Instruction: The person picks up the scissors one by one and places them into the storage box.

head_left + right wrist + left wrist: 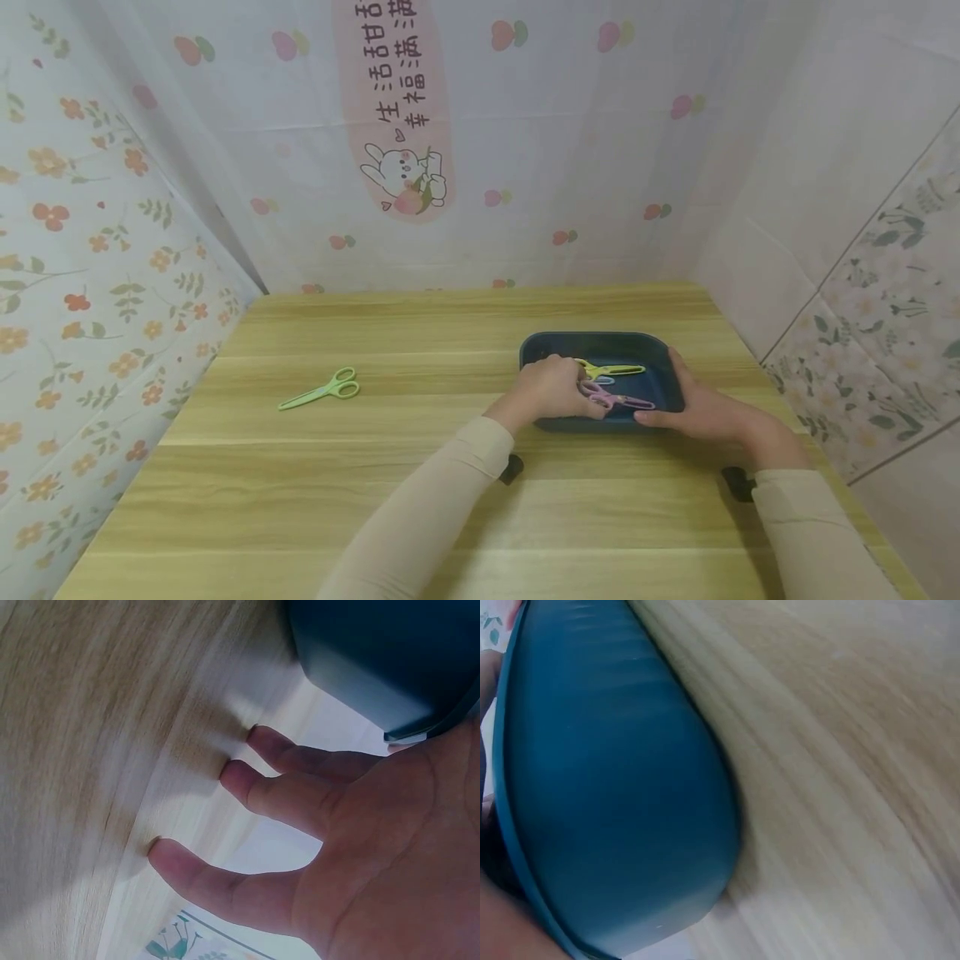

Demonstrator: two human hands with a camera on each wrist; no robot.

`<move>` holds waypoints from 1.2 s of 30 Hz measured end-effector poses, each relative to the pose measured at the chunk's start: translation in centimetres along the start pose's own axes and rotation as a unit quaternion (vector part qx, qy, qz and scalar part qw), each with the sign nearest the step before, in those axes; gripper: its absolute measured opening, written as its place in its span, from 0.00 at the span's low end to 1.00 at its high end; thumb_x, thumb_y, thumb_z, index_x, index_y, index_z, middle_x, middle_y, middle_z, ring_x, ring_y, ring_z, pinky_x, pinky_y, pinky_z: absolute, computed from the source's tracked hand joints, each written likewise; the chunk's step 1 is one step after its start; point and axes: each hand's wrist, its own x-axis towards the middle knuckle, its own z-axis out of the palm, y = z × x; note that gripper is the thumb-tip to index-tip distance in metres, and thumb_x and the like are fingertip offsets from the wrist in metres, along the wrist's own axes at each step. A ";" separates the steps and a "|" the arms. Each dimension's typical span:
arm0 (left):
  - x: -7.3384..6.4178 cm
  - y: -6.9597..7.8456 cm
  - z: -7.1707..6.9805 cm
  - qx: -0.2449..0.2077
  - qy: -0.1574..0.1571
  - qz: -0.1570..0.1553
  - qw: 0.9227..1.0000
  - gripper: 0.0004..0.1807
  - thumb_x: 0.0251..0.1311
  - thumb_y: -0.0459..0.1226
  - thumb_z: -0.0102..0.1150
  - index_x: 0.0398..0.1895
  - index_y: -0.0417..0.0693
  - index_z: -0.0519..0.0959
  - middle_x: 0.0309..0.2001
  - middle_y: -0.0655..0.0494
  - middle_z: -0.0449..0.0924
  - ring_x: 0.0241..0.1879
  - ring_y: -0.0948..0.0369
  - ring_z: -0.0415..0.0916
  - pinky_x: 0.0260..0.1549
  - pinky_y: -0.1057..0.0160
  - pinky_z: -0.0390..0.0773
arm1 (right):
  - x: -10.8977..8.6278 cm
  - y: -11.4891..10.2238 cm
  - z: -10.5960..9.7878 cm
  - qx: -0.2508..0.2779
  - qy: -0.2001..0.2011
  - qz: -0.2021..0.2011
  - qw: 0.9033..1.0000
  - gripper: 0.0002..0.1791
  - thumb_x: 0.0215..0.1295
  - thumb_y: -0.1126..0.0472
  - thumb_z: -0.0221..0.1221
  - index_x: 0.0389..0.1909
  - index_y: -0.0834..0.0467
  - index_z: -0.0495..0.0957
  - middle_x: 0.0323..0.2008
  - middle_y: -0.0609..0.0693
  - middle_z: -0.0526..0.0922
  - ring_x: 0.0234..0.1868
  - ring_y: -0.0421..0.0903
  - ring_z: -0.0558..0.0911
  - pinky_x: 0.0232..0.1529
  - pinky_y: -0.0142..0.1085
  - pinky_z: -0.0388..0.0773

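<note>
My left hand reaches over the left side of a dark blue plastic tray. Its curled fingers and thumb hold purple scissors by the handles, with the blades pointing right. Behind these, yellow scissors lie in the tray, and part of a light blue pair shows between them. At the tray's right end is my right hand, thumb along the front rim. In the right wrist view its other fingers spread beside the tray, tips at the tabletop. The left fingertips are mostly hidden.
Light green scissors lie on the wooden table, well to the left of the tray. Patterned curtains or sheets close off the back and both sides of the table.
</note>
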 end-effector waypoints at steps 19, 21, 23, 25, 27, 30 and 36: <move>0.2 -0.5 -1.1 -0.010 -0.036 0.011 0.999 0.34 0.56 0.70 0.69 0.50 0.54 0.88 0.44 0.63 0.89 0.40 0.65 0.83 0.40 0.64 0.83 | -0.1 -0.3 0.0 0.014 0.002 -0.002 1.000 0.77 0.64 0.30 0.66 0.82 0.65 0.16 0.79 0.84 0.41 0.76 0.83 0.59 0.71 0.74 0.63; 0.1 -0.4 -1.4 -0.011 -0.034 0.006 0.999 0.37 0.55 0.71 0.69 0.55 0.54 0.88 0.51 0.62 0.89 0.46 0.63 0.85 0.45 0.62 0.85 | -0.1 -0.2 0.0 0.013 0.002 -0.004 1.000 0.77 0.64 0.30 0.66 0.82 0.65 0.17 0.79 0.84 0.42 0.75 0.83 0.59 0.71 0.74 0.63; 0.1 -0.4 -1.7 -0.013 -0.033 0.006 0.999 0.38 0.55 0.70 0.70 0.57 0.53 0.87 0.56 0.60 0.88 0.51 0.61 0.85 0.50 0.61 0.85 | -0.2 -0.2 -0.1 0.014 0.003 -0.007 1.000 0.77 0.64 0.30 0.66 0.82 0.65 0.17 0.79 0.85 0.43 0.75 0.83 0.60 0.71 0.75 0.63; 0.1 -0.5 -1.9 -0.019 -0.031 0.009 0.999 0.38 0.56 0.69 0.70 0.58 0.52 0.87 0.58 0.58 0.88 0.55 0.59 0.85 0.53 0.60 0.85 | -0.2 -0.2 -0.1 0.015 0.003 -0.008 1.000 0.77 0.64 0.31 0.66 0.82 0.65 0.18 0.79 0.85 0.43 0.75 0.83 0.60 0.71 0.75 0.63; 0.1 -0.6 -2.2 -0.023 -0.030 0.014 0.999 0.38 0.57 0.68 0.70 0.58 0.50 0.86 0.59 0.57 0.88 0.56 0.59 0.85 0.54 0.60 0.85 | -0.2 -0.2 -0.1 0.013 0.004 -0.009 1.000 0.76 0.65 0.31 0.66 0.82 0.65 0.18 0.78 0.85 0.44 0.75 0.83 0.60 0.71 0.75 0.63; 0.1 -0.9 -2.5 -0.024 -0.020 0.021 0.999 0.36 0.59 0.66 0.70 0.57 0.48 0.87 0.57 0.56 0.88 0.55 0.59 0.85 0.53 0.61 0.85 | -0.2 -0.2 -0.2 0.006 0.002 -0.002 1.000 0.77 0.65 0.30 0.66 0.82 0.65 0.17 0.78 0.85 0.44 0.75 0.83 0.61 0.71 0.74 0.64; -0.2 -1.9 -3.6 -0.052 -0.002 0.018 0.999 0.31 0.60 0.65 0.70 0.49 0.49 0.87 0.48 0.57 0.89 0.43 0.62 0.83 0.46 0.62 0.84 | 0.0 0.0 -0.1 0.000 -0.004 0.016 1.000 0.78 0.64 0.28 0.65 0.81 0.64 0.15 0.79 0.85 0.42 0.75 0.83 0.60 0.72 0.74 0.62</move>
